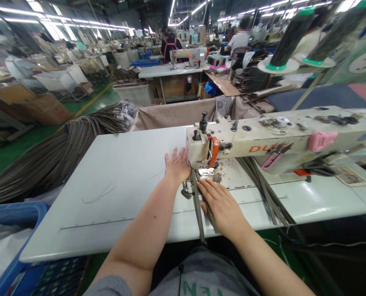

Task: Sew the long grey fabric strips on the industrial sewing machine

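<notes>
A narrow grey-brown strip point(198, 209) lies flat on the white worktop point(115, 185), running from beneath the presser foot of a cream sewing machine point(201, 148) straight toward the near edge, where its end hangs over and drops out of sight. A second, similar strip point(212, 216) lies just right of it, angling slightly rightward as it nears the edge and partly covered by the right hand point(221, 203), which rests palm down across it with fingers pointing toward the needle. The left hand point(178, 164) lies flat, fingers spread, just left of the machine head, beside the far end of the strips.
</notes>
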Demonstrator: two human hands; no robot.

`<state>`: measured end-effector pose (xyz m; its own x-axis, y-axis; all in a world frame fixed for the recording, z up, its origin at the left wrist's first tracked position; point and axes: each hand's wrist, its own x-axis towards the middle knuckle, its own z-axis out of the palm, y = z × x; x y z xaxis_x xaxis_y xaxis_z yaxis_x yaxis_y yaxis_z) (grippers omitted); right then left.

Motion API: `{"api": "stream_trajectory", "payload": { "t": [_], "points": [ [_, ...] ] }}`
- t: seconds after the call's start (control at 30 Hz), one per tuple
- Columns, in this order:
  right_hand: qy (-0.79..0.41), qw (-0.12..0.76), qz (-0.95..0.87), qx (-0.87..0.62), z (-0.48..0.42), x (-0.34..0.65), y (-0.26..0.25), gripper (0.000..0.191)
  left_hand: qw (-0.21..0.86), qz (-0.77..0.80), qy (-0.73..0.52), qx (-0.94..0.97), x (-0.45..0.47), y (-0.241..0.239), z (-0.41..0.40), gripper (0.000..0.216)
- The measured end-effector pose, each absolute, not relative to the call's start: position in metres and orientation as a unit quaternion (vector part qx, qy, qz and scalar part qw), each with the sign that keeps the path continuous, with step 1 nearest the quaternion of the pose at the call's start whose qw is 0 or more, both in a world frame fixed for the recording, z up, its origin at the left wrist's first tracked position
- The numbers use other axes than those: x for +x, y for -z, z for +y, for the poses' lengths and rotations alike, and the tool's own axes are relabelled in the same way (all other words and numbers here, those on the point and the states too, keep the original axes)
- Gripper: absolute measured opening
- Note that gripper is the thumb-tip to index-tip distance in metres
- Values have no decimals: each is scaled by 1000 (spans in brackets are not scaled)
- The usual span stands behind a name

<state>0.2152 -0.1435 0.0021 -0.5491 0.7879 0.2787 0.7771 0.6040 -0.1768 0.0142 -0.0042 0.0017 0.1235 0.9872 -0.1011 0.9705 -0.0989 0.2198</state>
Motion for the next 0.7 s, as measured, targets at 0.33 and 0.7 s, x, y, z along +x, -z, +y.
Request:
{"api": "stream_trajectory", "payload": {
  "t": [0.33, 0.7],
  "points": [
    [-18, 148, -879, -452, -144, 215, -5, 52, 139, 672, -42, 727, 17, -10, -8, 70],
    [-17, 167, -875, -454, -149, 215, -5, 50, 130, 665, -19, 735, 14, -13, -10, 70]
  ]
}}
